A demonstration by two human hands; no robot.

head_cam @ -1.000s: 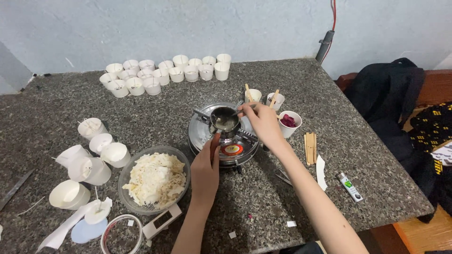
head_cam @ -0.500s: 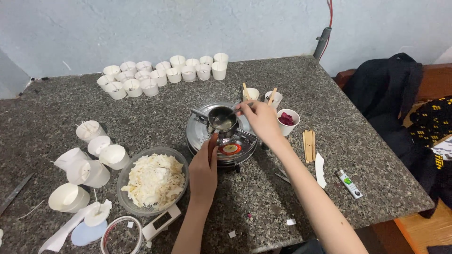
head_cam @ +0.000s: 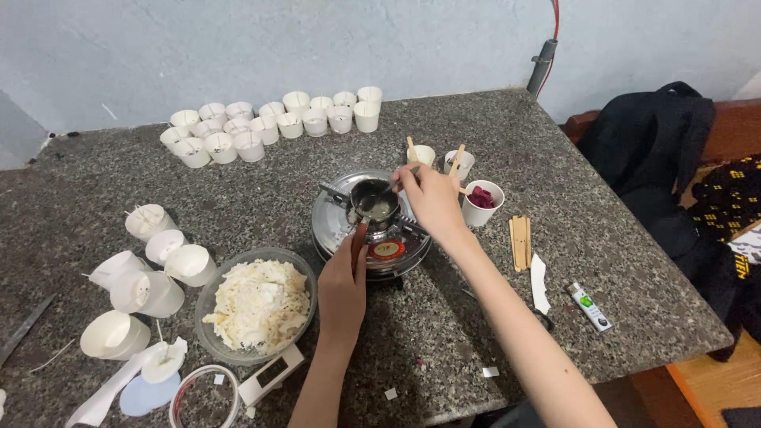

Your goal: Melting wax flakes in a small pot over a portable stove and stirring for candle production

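A small metal pot [head_cam: 374,202] with pale liquid sits on a round steel burner [head_cam: 333,226] in the middle of the granite table. My left hand [head_cam: 342,287] grips the pot's reddish-brown handle [head_cam: 359,235] from the near side. My right hand [head_cam: 432,200] is just right of the pot and holds a thin stirrer [head_cam: 394,189] whose tip dips into the liquid. A clear bowl [head_cam: 258,305] of white wax flakes stands left of my left hand.
Several small white cups [head_cam: 273,123] line the far edge; more paper cups [head_cam: 151,277] lie at the left. Cups with wooden sticks [head_cam: 420,152] and one with red pieces [head_cam: 482,200] stand behind my right hand. Wooden sticks [head_cam: 520,242], a lighter [head_cam: 590,306], a tape roll [head_cam: 204,396].
My right hand has shifted slightly while stirring in the pot. My left hand keeps its grip on the handle. The view has drifted a little.
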